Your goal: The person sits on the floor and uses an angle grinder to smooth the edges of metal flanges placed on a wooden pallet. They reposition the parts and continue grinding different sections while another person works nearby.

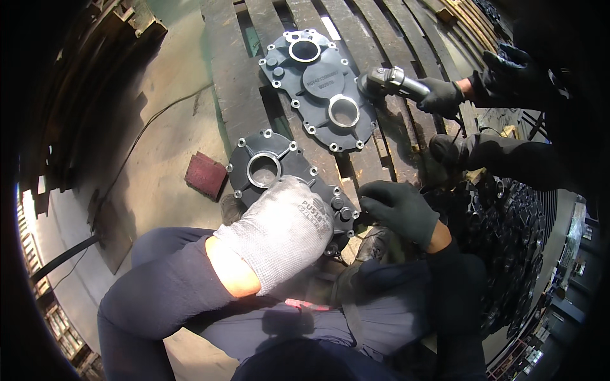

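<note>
A dark grey cast metal cover (244, 155), with a round bore and several bolt lugs, stands in front of me. Across its middle lies my left hand (286, 219) in a pale grey knit glove. It is closed like a fist, fingertips hidden beneath, so what it holds is unclear. At the cover's right end is my right hand (400, 209) in a dark glove, fingers bent together at the edge. Farther off, a second similar cover (321, 82) lies flat on wooden slats. Beside it a co-worker's gloved hand (440, 96) holds an angle grinder (397, 82).
A dark red block (206, 175) lies left of the near cover. The slatted pallet (232, 82) has gaps between its boards. A red-handled item (307, 305) rests by my legs. Many dark metal parts (508, 247) are piled at right. A cable (149, 124) crosses the floor at left.
</note>
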The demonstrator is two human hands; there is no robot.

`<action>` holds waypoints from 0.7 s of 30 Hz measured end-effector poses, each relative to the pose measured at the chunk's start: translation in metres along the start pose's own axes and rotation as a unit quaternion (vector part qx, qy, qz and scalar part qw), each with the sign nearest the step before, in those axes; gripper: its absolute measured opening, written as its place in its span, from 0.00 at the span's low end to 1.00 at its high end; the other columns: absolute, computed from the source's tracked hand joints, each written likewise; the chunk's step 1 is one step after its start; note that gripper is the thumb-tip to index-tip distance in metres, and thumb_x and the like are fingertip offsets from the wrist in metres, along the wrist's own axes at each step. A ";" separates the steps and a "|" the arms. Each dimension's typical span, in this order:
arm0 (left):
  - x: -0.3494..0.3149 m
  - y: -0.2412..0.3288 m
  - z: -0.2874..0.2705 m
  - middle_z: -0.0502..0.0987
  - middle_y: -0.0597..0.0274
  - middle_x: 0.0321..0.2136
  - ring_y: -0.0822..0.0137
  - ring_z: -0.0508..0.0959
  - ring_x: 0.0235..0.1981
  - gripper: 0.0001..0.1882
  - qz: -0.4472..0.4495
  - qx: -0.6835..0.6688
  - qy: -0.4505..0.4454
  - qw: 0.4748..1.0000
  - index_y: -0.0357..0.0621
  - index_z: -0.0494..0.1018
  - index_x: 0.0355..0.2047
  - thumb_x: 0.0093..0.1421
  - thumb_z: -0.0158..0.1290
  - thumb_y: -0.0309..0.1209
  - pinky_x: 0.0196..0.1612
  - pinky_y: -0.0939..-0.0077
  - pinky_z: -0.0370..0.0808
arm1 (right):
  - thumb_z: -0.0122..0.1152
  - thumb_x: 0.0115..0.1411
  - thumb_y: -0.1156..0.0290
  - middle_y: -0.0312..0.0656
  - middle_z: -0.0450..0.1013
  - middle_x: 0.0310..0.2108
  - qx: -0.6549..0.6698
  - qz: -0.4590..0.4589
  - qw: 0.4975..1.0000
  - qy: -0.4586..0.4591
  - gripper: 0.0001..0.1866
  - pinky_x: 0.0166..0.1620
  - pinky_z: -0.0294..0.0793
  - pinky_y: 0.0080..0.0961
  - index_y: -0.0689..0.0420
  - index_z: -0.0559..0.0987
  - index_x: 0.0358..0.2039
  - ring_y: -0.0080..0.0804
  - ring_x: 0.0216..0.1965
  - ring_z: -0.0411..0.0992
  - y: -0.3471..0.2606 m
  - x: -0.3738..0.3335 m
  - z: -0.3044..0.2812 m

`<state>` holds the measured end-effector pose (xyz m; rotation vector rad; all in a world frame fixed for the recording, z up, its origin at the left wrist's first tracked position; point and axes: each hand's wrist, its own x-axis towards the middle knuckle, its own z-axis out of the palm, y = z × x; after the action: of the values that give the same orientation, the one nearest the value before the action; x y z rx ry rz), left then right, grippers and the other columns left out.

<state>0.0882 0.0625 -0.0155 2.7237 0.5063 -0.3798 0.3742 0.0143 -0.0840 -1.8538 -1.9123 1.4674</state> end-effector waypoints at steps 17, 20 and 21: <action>0.006 -0.004 0.001 0.85 0.52 0.39 0.53 0.87 0.43 0.12 -0.018 -0.012 -0.033 0.999 0.38 0.84 0.46 0.67 0.57 0.31 0.53 0.59 0.77 | 0.67 0.72 0.54 0.54 0.86 0.43 0.013 -0.017 1.000 0.018 0.21 0.50 0.83 0.43 0.59 0.87 0.53 0.53 0.45 0.86 0.006 0.002 0.000; 0.008 -0.003 0.003 0.85 0.53 0.39 0.54 0.87 0.43 0.13 -0.013 0.005 -0.042 0.999 0.38 0.83 0.48 0.67 0.57 0.31 0.53 0.59 0.77 | 0.67 0.72 0.54 0.54 0.86 0.43 0.008 -0.020 0.999 0.027 0.21 0.50 0.83 0.44 0.58 0.87 0.53 0.54 0.45 0.86 0.011 0.001 0.001; 0.007 -0.003 0.001 0.85 0.54 0.39 0.54 0.87 0.43 0.13 -0.014 0.004 -0.051 0.999 0.38 0.83 0.48 0.67 0.57 0.31 0.53 0.59 0.77 | 0.67 0.72 0.54 0.54 0.86 0.43 0.008 -0.022 0.999 0.028 0.21 0.50 0.83 0.44 0.58 0.87 0.53 0.54 0.45 0.86 0.011 0.002 0.003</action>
<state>0.0935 0.0667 -0.0193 2.6898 0.5160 -0.5262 0.3799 0.0122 -0.0943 -1.8147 -1.8965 1.3998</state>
